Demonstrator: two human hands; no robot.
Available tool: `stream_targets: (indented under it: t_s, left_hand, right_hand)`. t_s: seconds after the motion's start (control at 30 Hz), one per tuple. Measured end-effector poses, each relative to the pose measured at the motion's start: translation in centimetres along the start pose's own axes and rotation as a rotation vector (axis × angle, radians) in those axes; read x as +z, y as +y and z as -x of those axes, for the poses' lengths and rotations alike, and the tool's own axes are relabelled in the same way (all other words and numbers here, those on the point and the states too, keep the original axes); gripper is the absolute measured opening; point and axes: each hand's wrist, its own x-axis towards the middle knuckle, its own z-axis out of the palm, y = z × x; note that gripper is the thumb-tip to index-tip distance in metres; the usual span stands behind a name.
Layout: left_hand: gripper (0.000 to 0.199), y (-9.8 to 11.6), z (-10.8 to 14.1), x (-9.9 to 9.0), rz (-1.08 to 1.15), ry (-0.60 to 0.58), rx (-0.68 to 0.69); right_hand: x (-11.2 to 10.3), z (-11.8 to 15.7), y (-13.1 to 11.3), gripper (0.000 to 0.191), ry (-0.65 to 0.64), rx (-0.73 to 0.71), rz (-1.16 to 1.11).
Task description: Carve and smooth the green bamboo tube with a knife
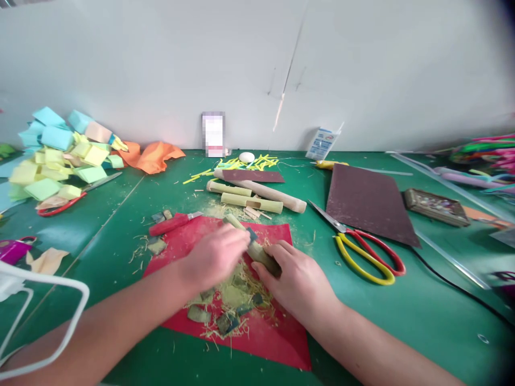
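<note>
A short bamboo tube (pixel 260 256) lies slantwise over the red sheet (pixel 287 343), its hollow end facing me. My right hand (pixel 300 276) is closed round its near end. Against its upper side my left hand (pixel 219 252), slightly blurred, pinches a small dark piece of sandpaper (pixel 252 236). Beneath my hands are bamboo shavings, pale dust and several used sandpaper scraps (pixel 199 314). A red-handled knife (pixel 173 224) rests on the sheet's upper left corner, beside my left hand.
Beyond the sheet lie a cut bamboo tube (pixel 265 203) and a longer stick (pixel 287 199). To the right are scissors (pixel 362 252), a brown sandpaper sheet (pixel 368 203) and a metal tin (pixel 436 206). Colored paper pieces (pixel 60 155) heap up at left, near a white frame (pixel 82 305).
</note>
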Motion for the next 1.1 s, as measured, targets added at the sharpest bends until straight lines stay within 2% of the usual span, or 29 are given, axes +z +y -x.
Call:
stream_targets:
  t_s: [0.03, 0.17, 0.27, 0.43, 0.57, 0.7, 0.87, 1.0, 1.1]
  left_hand:
    - [0.020, 0.1, -0.1, 0.0, 0.016, -0.029, -0.001]
    - [0.021, 0.5, -0.5, -0.1, -0.026, 0.042, -0.066]
    - [0.019, 0.8, -0.5, 0.0, 0.042, -0.047, -0.010]
    - [0.018, 1.0, -0.4, 0.3, -0.002, 0.049, -0.045]
    - [0.020, 0.9, -0.3, 0.3, 0.081, -0.052, -0.004]
    - [0.019, 0.4, -0.2, 0.0, -0.008, 0.060, -0.083]
    - [0.020, 1.0, -0.2, 0.0, 0.057, 0.001, -0.024]
    - [0.018, -0.9, -0.2, 0.0, 0.050, 0.070, -0.137]
    - [0.018, -2.1, -0.3, -0.1, 0.061, 0.070, -0.174]
  right_hand:
    - [0.0, 0.0, 0.0, 0.011, 0.003, -0.002, -0.004]
    - [0.0, 0.1, 0.1, 0.014, -0.004, 0.005, -0.002]
    - [0.1, 0.2, 0.1, 0.014, -0.008, -0.004, -0.014]
    - [0.1, 0.1, 0.1, 0.015, -0.026, 0.016, -0.011]
    - [0.1, 0.1, 0.1, 0.014, 0.006, 0.011, -0.015]
    - [0.1, 0.0, 0.1, 0.019, 0.019, 0.011, 0.002]
    - [0.1, 0.2, 0.2, 0.017, 0.011, 0.013, 0.017]
    - [-0.4, 0.3, 0.1, 0.023, -0.027, 0.031, 0.091]
    - [-0.8, 0.3, 0.0, 0.020, -0.057, 0.036, 0.127]
